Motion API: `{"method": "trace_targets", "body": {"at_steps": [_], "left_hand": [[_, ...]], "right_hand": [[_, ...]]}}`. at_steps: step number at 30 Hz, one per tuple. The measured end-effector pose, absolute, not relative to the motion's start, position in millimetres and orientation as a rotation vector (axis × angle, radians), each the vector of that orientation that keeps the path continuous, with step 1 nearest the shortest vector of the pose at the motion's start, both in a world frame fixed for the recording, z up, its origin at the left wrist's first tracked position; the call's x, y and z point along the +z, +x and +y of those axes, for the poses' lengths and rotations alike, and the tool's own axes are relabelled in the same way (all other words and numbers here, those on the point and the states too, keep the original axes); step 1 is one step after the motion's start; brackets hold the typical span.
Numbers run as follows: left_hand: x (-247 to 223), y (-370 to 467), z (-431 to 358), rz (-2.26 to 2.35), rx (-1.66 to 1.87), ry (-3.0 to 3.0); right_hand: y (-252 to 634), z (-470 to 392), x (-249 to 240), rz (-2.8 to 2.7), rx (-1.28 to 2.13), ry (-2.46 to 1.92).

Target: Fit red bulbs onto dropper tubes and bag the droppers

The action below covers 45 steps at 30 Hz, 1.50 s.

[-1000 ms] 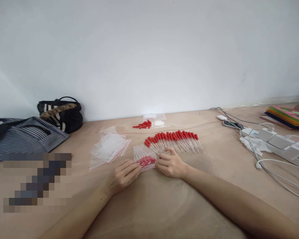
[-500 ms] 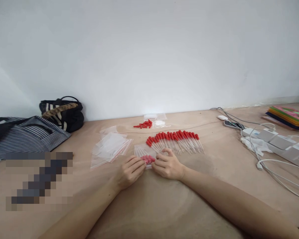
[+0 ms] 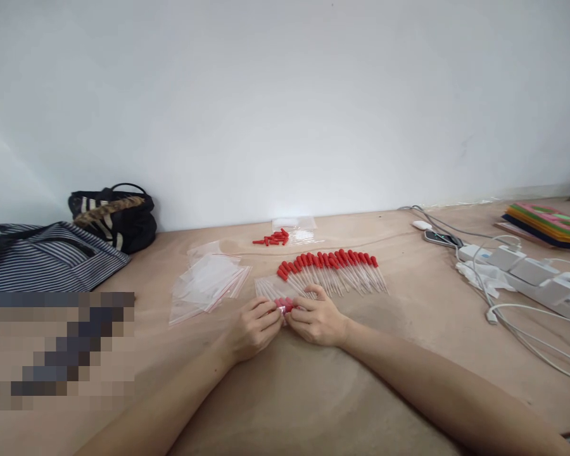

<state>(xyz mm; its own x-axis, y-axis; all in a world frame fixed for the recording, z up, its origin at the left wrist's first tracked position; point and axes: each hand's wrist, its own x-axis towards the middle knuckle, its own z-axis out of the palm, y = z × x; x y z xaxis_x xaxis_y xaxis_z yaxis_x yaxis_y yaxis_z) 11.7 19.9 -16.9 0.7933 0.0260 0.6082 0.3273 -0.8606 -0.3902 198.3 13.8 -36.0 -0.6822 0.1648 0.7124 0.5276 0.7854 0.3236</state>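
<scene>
Two grips, left hand (image 3: 256, 327) and right hand (image 3: 320, 320), pinch a filled clear bag (image 3: 267, 289) by its near end, equally close. Inside, the pale stems point toward eleven o'clock, red bulbs (image 3: 285, 303) toward five.

Both forearms angle inward, left hand (image 3: 257, 326) and right hand (image 3: 319, 316) nearly meeting, fingers curled.

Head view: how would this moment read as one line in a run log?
left hand: on clear bag of red-tipped droppers | right hand: on same bag | beyond: dropper row | left side: flat bags
</scene>
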Motion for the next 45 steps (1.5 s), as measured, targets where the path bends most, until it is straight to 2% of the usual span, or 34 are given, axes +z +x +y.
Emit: {"method": "trace_targets", "body": {"at_steps": [17, 25, 32, 41, 45], "left_hand": [[-21, -9, 14, -0.439, -0.965, -2.517], [-20, 0, 14, -0.832, -0.850, -2.807], [-23, -12, 28, -0.976, -0.850, -2.704], [-18, -20, 59, -1.318, -0.647, -2.512], [-6, -34, 72, -1.850, -0.380, -2.164]], "right_hand": [[224, 13, -37, -2.235, -0.618, -0.640], [212, 33, -25, -1.999, -0.111, -1.315], [194, 44, -28, -2.037, 0.010, -1.597], [192, 42, -35, -1.983, -0.015, -1.581], [193, 38, -35, -1.965, -0.086, -1.460]]}}
